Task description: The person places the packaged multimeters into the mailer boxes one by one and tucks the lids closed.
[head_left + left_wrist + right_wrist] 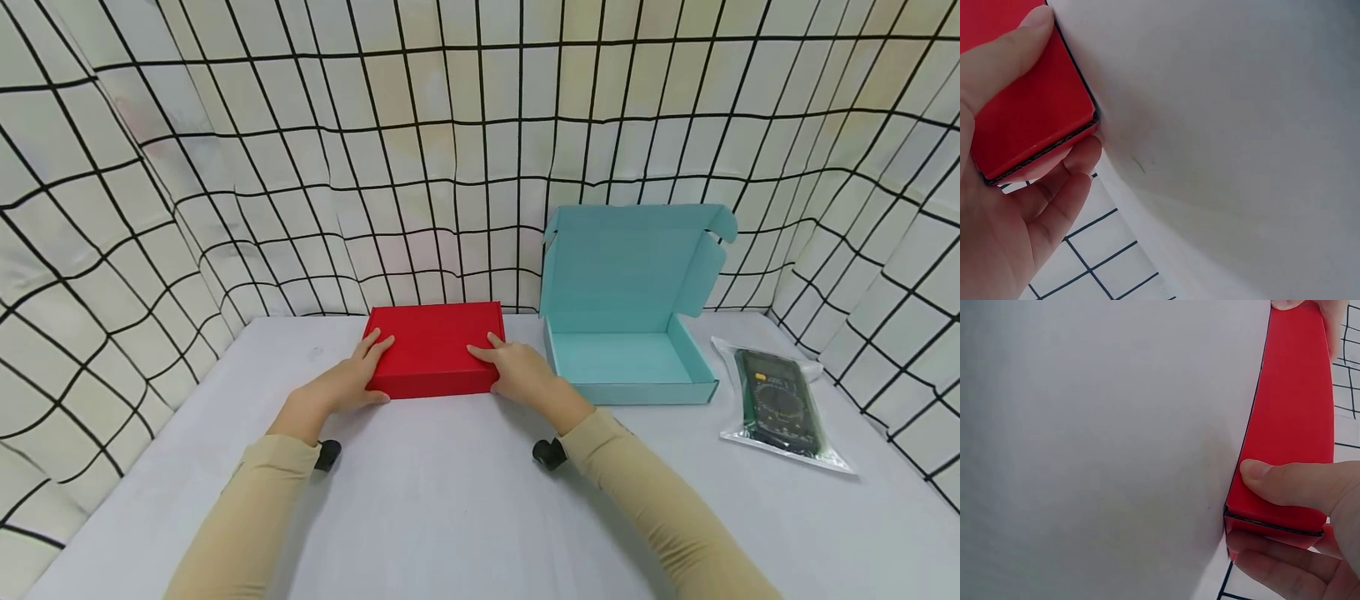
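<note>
A closed red cardboard box [438,342] lies on the white table between both hands. My left hand [341,387] grips its left end; in the left wrist view the thumb [1013,53] lies on the front face and fingers reach round the side. My right hand [525,375] holds the right end, its thumb [1285,480] across the front face and other fingers [1279,565] bent along the side. To the right stands a light blue box [630,396] with its lid up and nothing inside.
A dark multimeter [780,404] in a clear plastic bag lies at the table's right side. White cloth walls with a black grid [457,150] rise behind and beside the white table [442,500]. The blue box stands close to my right hand.
</note>
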Demonstrator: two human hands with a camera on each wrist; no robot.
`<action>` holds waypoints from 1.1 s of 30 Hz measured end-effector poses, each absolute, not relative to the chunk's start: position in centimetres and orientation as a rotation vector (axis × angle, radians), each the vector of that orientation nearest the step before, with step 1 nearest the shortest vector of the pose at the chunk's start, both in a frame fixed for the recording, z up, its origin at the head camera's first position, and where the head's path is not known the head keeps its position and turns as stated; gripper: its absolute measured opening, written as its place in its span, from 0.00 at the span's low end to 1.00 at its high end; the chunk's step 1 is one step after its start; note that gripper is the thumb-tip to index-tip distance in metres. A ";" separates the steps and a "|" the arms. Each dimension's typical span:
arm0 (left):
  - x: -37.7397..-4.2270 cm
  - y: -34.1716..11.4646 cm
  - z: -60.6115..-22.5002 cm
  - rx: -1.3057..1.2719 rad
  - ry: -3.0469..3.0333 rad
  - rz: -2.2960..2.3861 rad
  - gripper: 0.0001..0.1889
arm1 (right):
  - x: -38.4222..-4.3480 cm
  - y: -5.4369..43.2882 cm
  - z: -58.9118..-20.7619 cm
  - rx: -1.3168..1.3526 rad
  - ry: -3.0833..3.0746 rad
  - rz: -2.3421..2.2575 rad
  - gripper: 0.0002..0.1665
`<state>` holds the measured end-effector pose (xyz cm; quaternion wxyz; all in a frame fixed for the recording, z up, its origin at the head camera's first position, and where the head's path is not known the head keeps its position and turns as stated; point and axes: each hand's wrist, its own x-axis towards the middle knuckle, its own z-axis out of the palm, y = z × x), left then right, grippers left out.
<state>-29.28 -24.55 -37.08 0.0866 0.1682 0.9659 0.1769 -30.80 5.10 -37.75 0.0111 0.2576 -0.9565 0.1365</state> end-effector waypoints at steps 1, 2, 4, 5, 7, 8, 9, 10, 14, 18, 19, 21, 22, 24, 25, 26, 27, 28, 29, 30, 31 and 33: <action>-29.3 -24.5 -37.1 0.502 2.878 0.526 0.51 | -30.8 5.1 -37.8 0.800 -2.987 0.419 0.48; -29.3 -24.5 -37.1 0.498 2.878 0.527 0.50 | -30.8 5.1 -37.8 0.797 -2.990 0.413 0.48; -29.4 -24.4 -37.2 0.502 2.883 0.521 0.50 | -30.8 5.1 -37.8 0.791 -2.993 0.399 0.47; -29.4 -24.3 -37.1 0.509 2.887 0.515 0.49 | -30.8 5.1 -37.8 0.794 -2.990 0.389 0.47; -29.3 -24.2 -37.1 0.524 2.898 0.503 0.49 | -30.8 5.1 -37.7 0.803 -2.986 0.371 0.47; -29.3 -24.2 -37.0 0.527 2.903 0.498 0.48 | -30.8 5.1 -37.7 0.808 -2.984 0.366 0.47; -29.3 -24.2 -37.0 0.530 2.906 0.493 0.48 | -30.8 5.1 -37.7 0.811 -2.985 0.363 0.46; -29.3 -24.1 -37.0 0.532 2.909 0.490 0.48 | -30.8 5.1 -37.7 0.815 -2.985 0.361 0.46; -29.4 -24.0 -37.0 0.538 2.912 0.476 0.48 | -30.9 5.2 -37.7 0.806 -2.991 0.359 0.46; -29.5 -24.1 -37.0 0.534 2.910 0.475 0.48 | -30.9 5.1 -37.8 0.821 -2.984 0.349 0.47; -29.4 -24.2 -37.0 0.533 2.907 0.477 0.48 | -30.9 5.0 -37.8 0.827 -2.985 0.346 0.47; -29.4 -24.5 -37.0 0.525 2.899 0.500 0.48 | -30.9 4.9 -37.9 0.834 -2.993 0.353 0.47; -29.4 -24.6 -37.1 0.525 2.896 0.507 0.49 | -30.9 4.8 -37.9 0.835 -2.998 0.359 0.47; -29.3 -24.9 -37.2 0.528 2.886 0.526 0.49 | -30.9 4.7 -37.9 0.838 -3.007 0.370 0.47; -29.3 -25.0 -37.2 0.533 2.884 0.532 0.49 | -30.9 4.7 -37.9 0.837 -3.009 0.374 0.47; -29.3 -25.0 -37.2 0.533 2.883 0.539 0.50 | -30.9 4.7 -37.8 0.831 -3.014 0.377 0.47; -29.4 -25.0 -37.2 0.532 2.881 0.543 0.50 | -30.9 4.6 -37.8 0.821 -3.017 0.379 0.47; -29.5 -25.1 -37.2 0.537 2.881 0.545 0.50 | -30.9 4.6 -37.7 0.809 -3.021 0.379 0.47; -29.6 -25.1 -37.2 0.539 2.879 0.547 0.50 | -30.9 4.6 -37.6 0.795 -3.027 0.379 0.47; -29.7 -25.1 -37.1 0.542 2.878 0.548 0.50 | -30.9 4.6 -37.6 0.781 -3.033 0.374 0.47; -29.8 -25.2 -37.1 0.545 2.876 0.548 0.50 | -30.9 4.5 -37.5 0.771 -3.039 0.370 0.47; -30.1 -25.2 -37.2 0.535 2.870 0.552 0.50 | -30.9 4.5 -37.4 0.764 -3.048 0.357 0.47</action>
